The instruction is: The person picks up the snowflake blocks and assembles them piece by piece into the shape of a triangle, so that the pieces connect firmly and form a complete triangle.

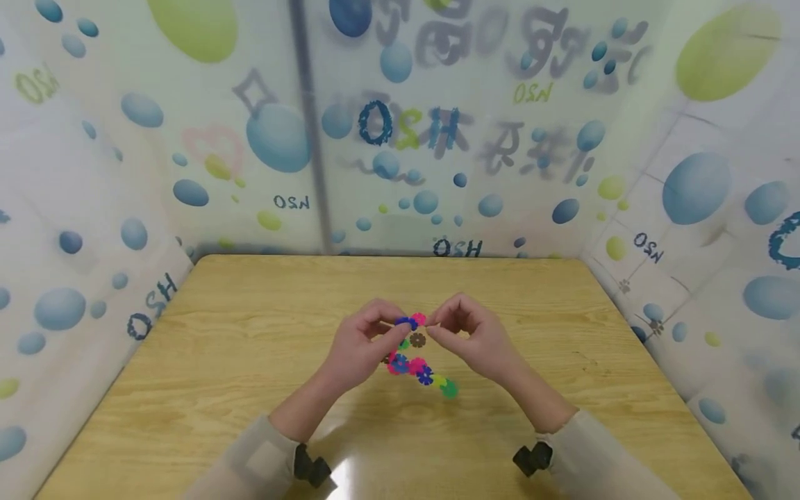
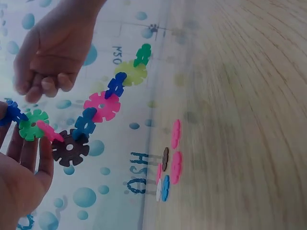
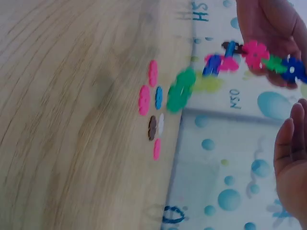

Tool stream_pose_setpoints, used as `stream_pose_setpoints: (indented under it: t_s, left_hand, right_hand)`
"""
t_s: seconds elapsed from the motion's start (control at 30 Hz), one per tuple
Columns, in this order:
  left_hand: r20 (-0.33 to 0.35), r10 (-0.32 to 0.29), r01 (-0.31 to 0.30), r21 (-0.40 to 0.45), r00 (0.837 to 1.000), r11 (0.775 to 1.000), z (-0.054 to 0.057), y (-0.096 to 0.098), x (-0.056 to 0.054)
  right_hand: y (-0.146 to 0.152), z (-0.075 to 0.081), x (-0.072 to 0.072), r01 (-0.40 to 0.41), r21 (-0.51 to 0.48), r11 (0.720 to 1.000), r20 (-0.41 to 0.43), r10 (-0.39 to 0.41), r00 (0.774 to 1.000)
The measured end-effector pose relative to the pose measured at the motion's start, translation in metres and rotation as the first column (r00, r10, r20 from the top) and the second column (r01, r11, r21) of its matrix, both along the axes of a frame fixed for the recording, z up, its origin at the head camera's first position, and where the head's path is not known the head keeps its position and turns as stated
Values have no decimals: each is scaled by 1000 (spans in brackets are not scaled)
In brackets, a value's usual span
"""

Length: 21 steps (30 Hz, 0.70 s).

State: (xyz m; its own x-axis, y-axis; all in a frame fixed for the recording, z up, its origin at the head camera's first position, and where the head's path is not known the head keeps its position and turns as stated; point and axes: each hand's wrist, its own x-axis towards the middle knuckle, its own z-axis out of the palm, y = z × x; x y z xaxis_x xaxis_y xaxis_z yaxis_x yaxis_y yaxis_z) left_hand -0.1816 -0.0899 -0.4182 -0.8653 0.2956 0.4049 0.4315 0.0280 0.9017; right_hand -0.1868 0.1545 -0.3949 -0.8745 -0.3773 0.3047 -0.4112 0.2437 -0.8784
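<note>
Left hand (image 1: 371,342) pinches the blue disc (image 1: 412,323) at the upper end of the chain (image 1: 417,365); right hand (image 1: 471,335) has thumb and index brought together at the edge of the pink disc (image 1: 419,319), apparently pinching it. Chain hangs above the table (image 1: 237,347), its green end free; loose discs (image 2: 176,167) stay apart from it. Handling estimate: very light, thin, fairly stiff, smooth enough to slip; slot joints probably the weak points. Best hold: flat faces near the rim, close to the joint, leaving the mating notch uncovered.
</note>
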Motion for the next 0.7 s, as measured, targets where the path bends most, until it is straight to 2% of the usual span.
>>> stream_pose_setpoints:
  t_s: [0.1,0.2,0.33,0.43,0.5,0.7]
  left_hand:
    - [20,-3,2,36,1000,999,1,-5,0]
    - [32,-16,14,69,999,998,-1,-9,0]
    - [47,-24,21,79,999,997,-3,-11,0]
    - [70,-20,14,83,997,996,-3,-12,1]
    - [86,-16,8,93,996,996,-2,-12,2]
    - [97,-17,6,114,995,993,-1,-12,1]
  right_hand:
    - [8,-6,-11,26,25,999,76,-28,997]
    - [13,-22,-25,17,149,989,147,-39,988]
    - [13,-48,-41,-101,332,938,252,15,968]
    - [9,-63,-46,-190,397,898,316,61,947]
    - [6,-69,-46,-213,429,878,324,71,943]
    - [-3,-72,-42,-196,511,837,265,63,962]
